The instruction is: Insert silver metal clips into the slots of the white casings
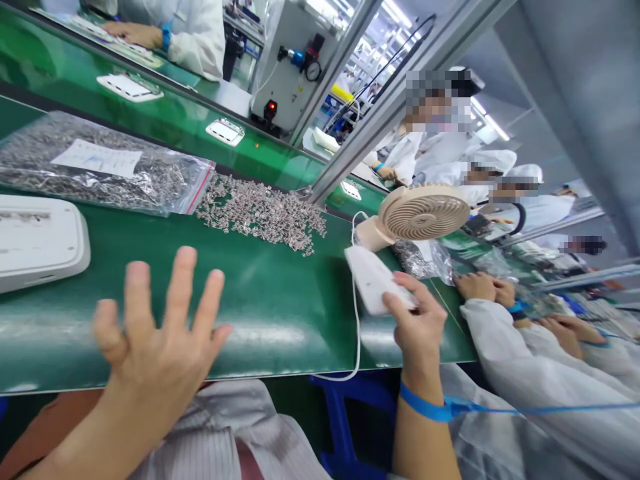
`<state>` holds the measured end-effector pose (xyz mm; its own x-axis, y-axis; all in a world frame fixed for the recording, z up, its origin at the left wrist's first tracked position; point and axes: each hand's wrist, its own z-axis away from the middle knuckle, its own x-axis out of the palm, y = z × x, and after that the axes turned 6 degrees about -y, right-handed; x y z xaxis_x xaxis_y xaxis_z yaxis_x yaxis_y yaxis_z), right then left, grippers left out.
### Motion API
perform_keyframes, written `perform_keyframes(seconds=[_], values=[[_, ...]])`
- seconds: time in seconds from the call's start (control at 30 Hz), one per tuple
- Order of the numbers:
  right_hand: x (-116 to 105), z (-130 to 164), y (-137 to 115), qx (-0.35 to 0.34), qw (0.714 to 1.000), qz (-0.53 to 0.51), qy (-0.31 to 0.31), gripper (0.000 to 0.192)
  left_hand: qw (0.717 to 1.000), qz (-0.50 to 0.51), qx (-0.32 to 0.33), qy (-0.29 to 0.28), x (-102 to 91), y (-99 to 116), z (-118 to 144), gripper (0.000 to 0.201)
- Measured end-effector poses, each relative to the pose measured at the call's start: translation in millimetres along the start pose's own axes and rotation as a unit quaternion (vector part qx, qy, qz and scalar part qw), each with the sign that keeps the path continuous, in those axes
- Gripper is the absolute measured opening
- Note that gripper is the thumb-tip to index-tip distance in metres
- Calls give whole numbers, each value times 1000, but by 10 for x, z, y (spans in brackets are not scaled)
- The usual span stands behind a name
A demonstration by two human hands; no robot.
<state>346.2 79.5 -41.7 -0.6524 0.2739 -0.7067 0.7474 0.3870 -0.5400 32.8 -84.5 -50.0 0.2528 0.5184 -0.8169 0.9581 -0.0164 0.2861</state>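
White plastic casing [374,279] sat in the right hand [419,320], fingers curled round its near end, lifted just over the green surface [280,300] beside the small fan [415,215]. Its cord [356,333] hung down over the edge. The left hand [160,340] was spread wide and held nothing, hovering near the pile of tiny metal parts [263,213] that spilled from a plastic bag [100,163].
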Motion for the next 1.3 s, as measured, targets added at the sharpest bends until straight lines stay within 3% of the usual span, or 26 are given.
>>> perform_keyframes(seconds=[0.03, 0.13, 0.2, 0.27, 0.33, 0.4, 0.47, 0.57, 0.7, 0.8, 0.9, 1.03, 1.1, 1.3], values=[[38, 103, -194, -64, 995, -45, -56, 37, 1000, -22, 6, -6, 37, 66, 28, 65], [178, 302, -745, -213, 942, -125, -228, 49, 996, -52, 62, -29, 119, 213, 98, 59], [263, 265, -956, -240, 903, -155, -320, 61, 995, -52, 86, -15, 133, 228, 117, 45], [359, 81, -977, -200, 888, -194, -366, 63, 994, -67, 78, 23, 123, 196, 112, 26], [498, -201, -839, -97, 915, -217, -325, 50, 993, -89, 60, 56, 109, 162, 96, 22], [687, -506, -626, 31, 958, -189, -212, 38, 993, -98, 45, 57, 109, 154, 87, 25], [896, -767, -427, 66, 969, -163, -173, 35, 994, -95, 41, 38, 127, 170, 94, 22], [1143, -1001, -269, 61, 974, -146, -165, 33, 995, -84, 49, 21, 165, 182, 120, 22], [1263, -1083, -275, 30, 977, -120, -176, 22, 993, -73, 88, -17, 193, 125, 137, 25], [1266, -1069, -306, 12, 980, -107, -168, 16, 982, -121, 141, -41, 211, 102, 159, 24], [1249, -1029, -307, 4, 985, -103, -137, 18, 968, -174, 182, -4, 227, 141, 236, 30], [1211, -971, -316, -2, 989, -102, -106, 15, 979, -11, 204, -24, 191, 208, 317, 37], [1197, -949, -346, -10, 989, -105, -105, 15, 978, 30, 203, -27, 153, 212, 273, 41], [1151, -872, -505, -43, 982, -125, -138, 9, 983, -62, 169, -14, 185, 267, 7, 25]])
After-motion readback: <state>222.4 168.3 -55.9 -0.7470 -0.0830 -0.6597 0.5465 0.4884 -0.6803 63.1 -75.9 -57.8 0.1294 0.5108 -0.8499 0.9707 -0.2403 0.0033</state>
